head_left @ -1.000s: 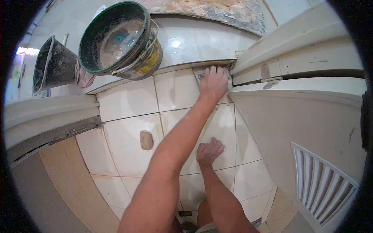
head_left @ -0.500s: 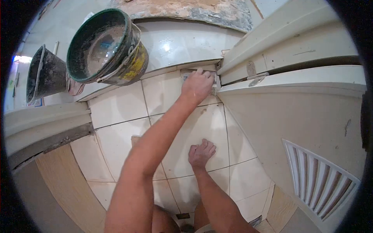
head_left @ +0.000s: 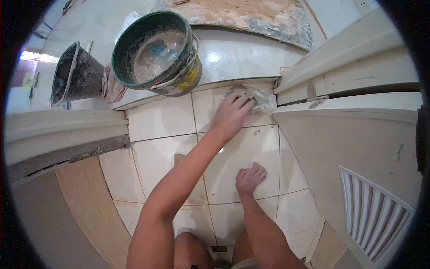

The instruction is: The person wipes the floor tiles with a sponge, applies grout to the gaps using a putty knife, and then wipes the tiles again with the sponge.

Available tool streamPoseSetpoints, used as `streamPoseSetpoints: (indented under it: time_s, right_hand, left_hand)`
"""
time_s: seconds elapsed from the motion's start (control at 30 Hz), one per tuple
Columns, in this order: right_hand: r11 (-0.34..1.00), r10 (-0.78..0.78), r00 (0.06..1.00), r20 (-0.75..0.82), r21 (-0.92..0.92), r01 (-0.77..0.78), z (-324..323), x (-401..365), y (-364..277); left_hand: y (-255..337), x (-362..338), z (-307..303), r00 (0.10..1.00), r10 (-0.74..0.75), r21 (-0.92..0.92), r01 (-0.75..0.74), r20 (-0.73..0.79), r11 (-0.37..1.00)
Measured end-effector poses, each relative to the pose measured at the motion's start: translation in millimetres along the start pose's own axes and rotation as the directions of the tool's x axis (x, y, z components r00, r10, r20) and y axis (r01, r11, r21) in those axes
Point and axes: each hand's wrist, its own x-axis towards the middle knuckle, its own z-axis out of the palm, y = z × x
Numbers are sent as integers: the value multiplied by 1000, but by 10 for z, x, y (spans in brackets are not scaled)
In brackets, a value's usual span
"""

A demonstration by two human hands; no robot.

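Observation:
My left hand (head_left: 230, 114) reaches to the tile beside the low step, near the door corner. Its fingers are curled down round something dark, mostly hidden beneath them; I cannot make out what it is. Around the fingertips, a wet grey smear (head_left: 264, 99) covers the tile up to the door frame. My right hand (head_left: 251, 178) leans on a cream floor tile (head_left: 233, 154) closer to my knees, fingers apart and slightly bent, holding nothing.
On the raised ledge stands a green-rimmed bucket (head_left: 190, 80) with murky grey liquid. Left of it are a pinkish cloth (head_left: 113, 85) and a tilted black bucket (head_left: 85, 74). A dusty board (head_left: 251, 18) lies behind. The white door (head_left: 322, 134) bounds the right side.
My left hand has drawn back slightly from the step, and more of the grey smear shows beside it. My right hand stays on the tile. The view has shifted left.

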Motion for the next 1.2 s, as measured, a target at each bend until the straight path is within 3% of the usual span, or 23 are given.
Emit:
streamPoseSetpoints:
  time_s: [0.07, 0.1, 0.17, 0.2, 0.27, 0.37, 0.4, 0.47, 0.57, 0.6, 0.77, 0.83, 0.87, 1.03, 1.1, 1.2]
  right_hand:
    - [1000, 9, 1000, 1, 4, -9, 18, 44, -2]
    - [1000, 17, 1000, 8, -21, -17, 43, 29, 11]
    - [998, 36, 999, 19, -56, -34, 42, -40, 19]
    - [999, 32, 999, 19, -40, -31, 24, -38, 6]
    - [998, 37, 999, -2, -45, -37, 15, 16, 12]
    - [997, 41, 999, 20, -63, -40, 1, 6, 15]
    - [998, 26, 1000, 11, -49, -25, 5, 6, 22]
    - [998, 27, 1000, 0, -60, -27, 44, -17, 28]
    - [999, 38, 999, 28, -18, -37, 4, -4, 10]
    - [999, 47, 999, 28, -23, -46, 9, 11, 14]
    - [999, 36, 998, 49, -5, -36, -36, 17, -8]
    - [1000, 30, 999, 36, -4, -30, -20, 28, -4]
    - [1000, 24, 999, 23, -3, -24, -19, 17, -4]
    - [999, 25, 1000, 11, -35, -25, -25, -7, 26]
    - [1000, 27, 999, 33, -4, -27, -11, 7, -6]
    - [1000, 19, 999, 26, -13, -19, -5, 21, 16]
  left_hand:
    - [-172, -544, -73, 992, -124, -37, 125, 27, 992]
    - [-263, -618, -152, 993, -115, -41, 117, 31, 992]
    - [-365, -734, -219, 981, -173, 129, 161, 88, 978]
    - [-324, -661, -217, 982, -166, 121, 155, 90, 981]
    - [-236, -415, -147, 990, -79, 245, 47, 119, 968]
    - [-218, -240, 8, 978, 61, 247, -110, 199, 963]
    - [-241, -165, 41, 978, 69, 230, -114, 196, 966]
    - [-282, -3, 91, 898, 354, 75, -385, 262, 920]
    - [-290, 229, 168, 862, 426, 95, -465, 275, 880]
    - [-287, 329, 206, 899, 392, 147, -422, 197, 894]
    - [-195, 351, 626, 932, 298, 156, -332, 206, 930]
    - [-157, 297, 664, 973, 217, 168, -227, 77, 959]
    - [-166, 230, 649, 972, 220, 158, -231, 82, 960]
    - [144, -54, 159, 982, 161, -137, -147, 100, 980]
    - [139, -187, -74, 980, 179, -67, -173, 84, 983]
    - [-203, -330, -350, 998, 49, 92, -52, 30, 994]
